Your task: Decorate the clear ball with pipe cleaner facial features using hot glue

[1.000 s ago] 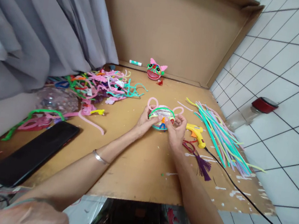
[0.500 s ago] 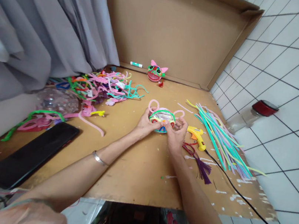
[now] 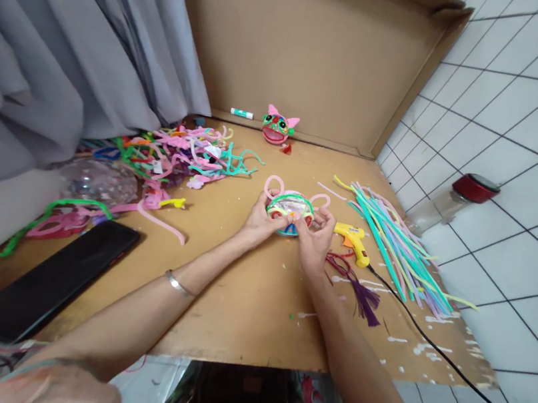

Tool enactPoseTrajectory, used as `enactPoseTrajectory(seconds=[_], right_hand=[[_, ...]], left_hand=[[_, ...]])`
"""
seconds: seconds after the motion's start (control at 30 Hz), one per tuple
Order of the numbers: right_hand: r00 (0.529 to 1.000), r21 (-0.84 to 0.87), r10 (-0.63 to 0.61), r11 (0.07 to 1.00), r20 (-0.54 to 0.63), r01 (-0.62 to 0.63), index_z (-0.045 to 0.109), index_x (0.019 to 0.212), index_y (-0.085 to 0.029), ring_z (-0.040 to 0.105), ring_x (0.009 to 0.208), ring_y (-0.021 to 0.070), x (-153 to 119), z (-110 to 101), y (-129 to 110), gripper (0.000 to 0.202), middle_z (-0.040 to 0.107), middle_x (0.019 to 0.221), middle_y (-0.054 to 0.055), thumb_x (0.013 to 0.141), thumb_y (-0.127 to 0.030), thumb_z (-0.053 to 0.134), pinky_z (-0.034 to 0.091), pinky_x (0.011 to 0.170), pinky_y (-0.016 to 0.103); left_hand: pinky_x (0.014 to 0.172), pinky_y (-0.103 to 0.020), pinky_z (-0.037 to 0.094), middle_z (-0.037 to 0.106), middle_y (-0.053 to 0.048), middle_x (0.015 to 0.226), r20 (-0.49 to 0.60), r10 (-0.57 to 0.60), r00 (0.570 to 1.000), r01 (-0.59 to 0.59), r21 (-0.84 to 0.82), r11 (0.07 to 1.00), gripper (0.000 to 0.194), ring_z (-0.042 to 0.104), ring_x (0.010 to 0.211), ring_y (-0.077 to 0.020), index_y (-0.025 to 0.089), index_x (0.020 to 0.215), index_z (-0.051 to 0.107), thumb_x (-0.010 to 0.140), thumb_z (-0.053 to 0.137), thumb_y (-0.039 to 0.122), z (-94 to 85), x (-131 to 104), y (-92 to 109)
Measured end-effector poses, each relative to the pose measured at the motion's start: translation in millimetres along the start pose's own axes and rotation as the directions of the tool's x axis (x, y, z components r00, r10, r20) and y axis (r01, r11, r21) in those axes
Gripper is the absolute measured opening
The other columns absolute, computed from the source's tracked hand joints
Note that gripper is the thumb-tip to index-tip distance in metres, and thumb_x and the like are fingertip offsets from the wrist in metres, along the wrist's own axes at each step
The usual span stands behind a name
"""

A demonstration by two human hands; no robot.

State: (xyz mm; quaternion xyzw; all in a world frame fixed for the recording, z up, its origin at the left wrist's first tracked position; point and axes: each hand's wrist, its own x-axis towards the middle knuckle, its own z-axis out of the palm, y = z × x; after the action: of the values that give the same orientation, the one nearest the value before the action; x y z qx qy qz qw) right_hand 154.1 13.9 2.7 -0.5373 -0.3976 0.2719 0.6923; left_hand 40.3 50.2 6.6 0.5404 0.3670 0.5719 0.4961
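Note:
Between both hands is a small round animal-face craft (image 3: 293, 204), with a green pipe-cleaner arc, red eye rings, a blue piece low down and two pink loops as ears. My left hand (image 3: 262, 219) grips its left side, thumb on the front. On the right side my right hand (image 3: 315, 234) holds it too, the thumb near a small orange piece at the centre. Both thumbs almost meet; the fingers behind are partly hidden. Right of my right hand lies a yellow glue gun (image 3: 354, 242), and below that a purple tassel (image 3: 366, 302) with red cord.
A finished-looking animal face (image 3: 277, 127) and a glue stick (image 3: 241, 114) sit by the cardboard panel (image 3: 291, 50). Tangled pipe cleaners (image 3: 179, 154) lie left, straight ones (image 3: 389, 240) right. A black phone (image 3: 58, 278) is front left; the glue gun's cord (image 3: 437, 358) runs off right.
The whole scene sits slightly further left and up as the camera shifts a little. Both hands keep their hold on the craft, with hardly any movement of the fingers.

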Motion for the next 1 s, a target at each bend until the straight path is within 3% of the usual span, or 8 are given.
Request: enactPoseTrajectory(seconds=[0.23,0.43,0.73,1.0], right_hand=[[1.000,0.000,0.002,1.000,0.011,-0.002,0.048,0.108,-0.022,0.057,0.095,0.0174,3.2,-2.9,4.2,0.060,0.058,0.107,0.006,0.061,-0.044,0.077,0.048,0.088,0.036],[0.996,0.124,0.064,0.990,0.069,-0.072,0.052,0.105,-0.022,0.058,0.093,0.0160,6.7,-7.7,5.0,0.046,0.058,0.104,0.004,0.071,-0.050,0.067,0.048,0.087,0.034],[0.995,0.122,0.039,0.991,0.093,-0.050,0.051,0.106,-0.022,0.057,0.096,0.0160,8.0,-9.1,5.7,0.051,0.059,0.105,0.004,0.068,-0.049,0.072,0.047,0.091,0.035],[0.996,0.117,0.026,0.993,0.080,-0.035,0.050,0.104,-0.021,0.055,0.099,0.0171,7.5,-7.6,2.0,0.055,0.058,0.106,0.005,0.063,-0.047,0.075,0.044,0.094,0.037]], left_hand=[[0.085,-0.031,0.048,0.059,-0.005,0.104,0.021,0.003,1.000,-0.003,-0.010,1.000,0.068,0.059,0.093,-0.0179,0.019,0.107,0.047,0.052,0.082,0.034,-5.3,2.1,-6.5],[0.088,-0.032,0.047,0.058,-0.005,0.107,0.058,-0.010,0.998,0.013,-0.049,0.999,0.068,0.058,0.097,-0.0185,0.020,0.109,0.046,0.054,0.082,0.037,-8.9,1.9,-7.8],[0.089,-0.034,0.047,0.058,-0.005,0.107,0.085,-0.023,0.996,0.032,-0.104,0.994,0.066,0.058,0.098,-0.0198,0.021,0.109,0.046,0.057,0.081,0.040,-8.9,-2.8,-1.4],[0.090,-0.035,0.048,0.061,-0.005,0.107,0.083,0.003,0.997,0.007,-0.114,0.993,0.056,0.059,0.100,-0.0206,0.021,0.113,0.050,0.067,0.074,0.042,-12.9,-0.5,-10.7]])
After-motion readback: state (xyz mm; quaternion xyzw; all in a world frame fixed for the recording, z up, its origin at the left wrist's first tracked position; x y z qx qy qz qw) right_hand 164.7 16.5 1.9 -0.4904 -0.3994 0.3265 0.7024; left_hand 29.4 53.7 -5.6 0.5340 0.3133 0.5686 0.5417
